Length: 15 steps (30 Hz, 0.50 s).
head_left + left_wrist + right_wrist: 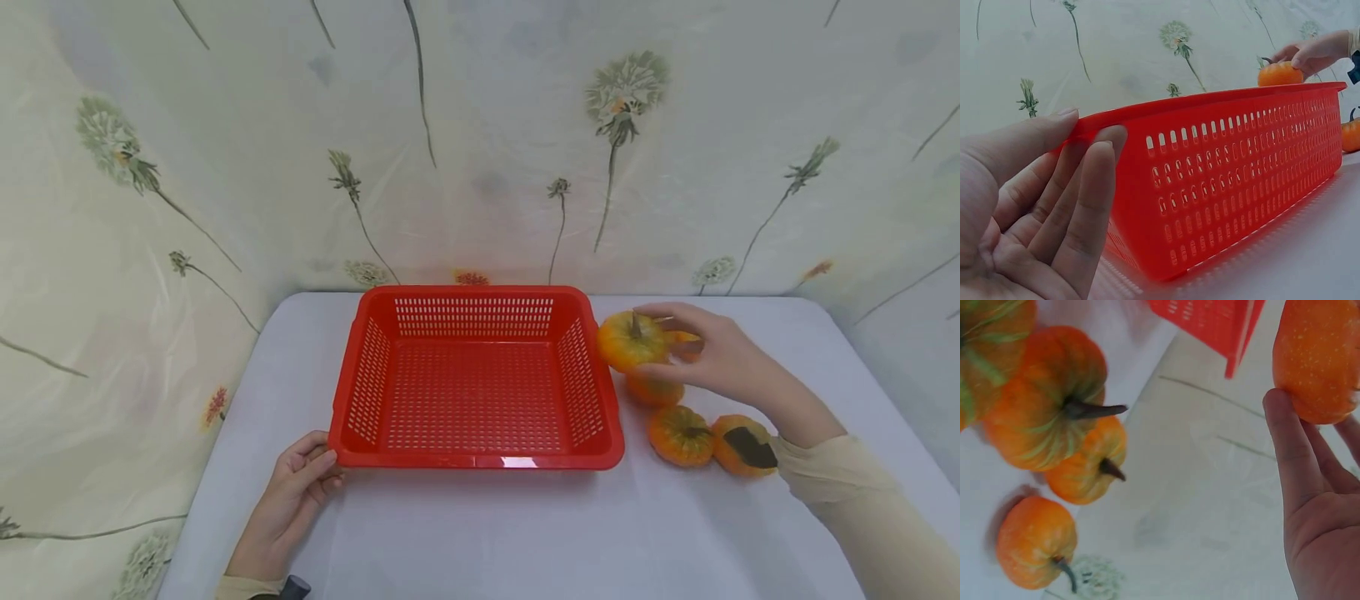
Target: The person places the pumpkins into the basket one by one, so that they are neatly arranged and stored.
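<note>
A red plastic basket (472, 400) with slotted walls stands on the table, nothing inside it. My left hand (294, 493) pinches its rim at the near left corner, thumb on top and fingers beneath, as the left wrist view shows. Between the fingers and thumb of my right hand (723, 358) is a small orange pumpkin (630, 343) with a short stem. This pumpkin (1280, 74) is raised to about rim height at the basket's right side. In the right wrist view the right hand (1322, 506) grips the pumpkin from its sides.
Several other small pumpkins lie right of the basket, among them a ribbed one (678, 435) and one with a dark patch (738, 446). Another pumpkin (654, 390) sits under the held one. A white cloth (487, 533) covers the table; a floral curtain (480, 125) hangs behind.
</note>
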{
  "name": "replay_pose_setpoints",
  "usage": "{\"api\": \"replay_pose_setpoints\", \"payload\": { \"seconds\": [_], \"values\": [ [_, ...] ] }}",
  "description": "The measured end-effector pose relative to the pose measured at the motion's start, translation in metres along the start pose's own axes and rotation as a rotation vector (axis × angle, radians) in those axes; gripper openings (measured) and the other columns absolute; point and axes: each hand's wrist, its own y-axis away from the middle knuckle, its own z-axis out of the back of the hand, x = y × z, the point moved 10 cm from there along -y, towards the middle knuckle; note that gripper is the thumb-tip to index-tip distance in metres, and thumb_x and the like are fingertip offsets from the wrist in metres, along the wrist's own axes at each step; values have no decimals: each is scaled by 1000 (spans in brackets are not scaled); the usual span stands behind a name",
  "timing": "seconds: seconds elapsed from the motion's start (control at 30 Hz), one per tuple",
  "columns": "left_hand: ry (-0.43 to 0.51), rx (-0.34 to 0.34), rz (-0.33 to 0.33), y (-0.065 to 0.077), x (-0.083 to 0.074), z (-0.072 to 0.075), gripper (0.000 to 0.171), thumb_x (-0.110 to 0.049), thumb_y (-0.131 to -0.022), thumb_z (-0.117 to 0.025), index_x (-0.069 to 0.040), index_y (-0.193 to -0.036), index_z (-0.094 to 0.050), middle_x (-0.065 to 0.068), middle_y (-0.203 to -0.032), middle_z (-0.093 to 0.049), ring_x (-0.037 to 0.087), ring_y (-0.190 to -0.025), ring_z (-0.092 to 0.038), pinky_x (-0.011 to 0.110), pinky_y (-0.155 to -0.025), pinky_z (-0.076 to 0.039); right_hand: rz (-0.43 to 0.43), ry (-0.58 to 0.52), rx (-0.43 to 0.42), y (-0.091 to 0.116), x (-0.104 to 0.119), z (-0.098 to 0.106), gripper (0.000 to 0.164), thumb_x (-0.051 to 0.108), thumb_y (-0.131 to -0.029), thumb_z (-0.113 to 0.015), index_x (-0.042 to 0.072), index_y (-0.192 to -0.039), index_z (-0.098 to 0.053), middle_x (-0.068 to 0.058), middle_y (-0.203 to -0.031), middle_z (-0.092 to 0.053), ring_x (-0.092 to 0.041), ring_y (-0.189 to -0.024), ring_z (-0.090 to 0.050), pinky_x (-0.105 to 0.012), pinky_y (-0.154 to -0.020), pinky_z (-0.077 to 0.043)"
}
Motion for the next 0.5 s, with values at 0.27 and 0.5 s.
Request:
{"api": "replay_pose_setpoints", "payload": {
  "seconds": [0.27, 0.5],
  "values": [
    [-16, -11, -1, 0, 0, 2, 25, -1, -106, -50, -18, -113, -67, -5, -102, -72, 7, -85, -69, 18, -77, -58, 55, -25, 33, -22, 33, -12, 72, 39, -81, -88, 27, -144, -56, -2, -146, -59, -29, -131, -58, -59, -98, -56],
    [-26, -33, 18, 0, 0, 4, 23, -3, -106, -52, -18, -114, -67, -6, -101, -72, 7, -85, -68, 18, -76, -58, 111, -20, 74, -40, 54, -24, 72, 42, -82, -87, 25, -144, -56, -1, -144, -60, -28, -128, -59, -53, -94, -59]
  ]
}}
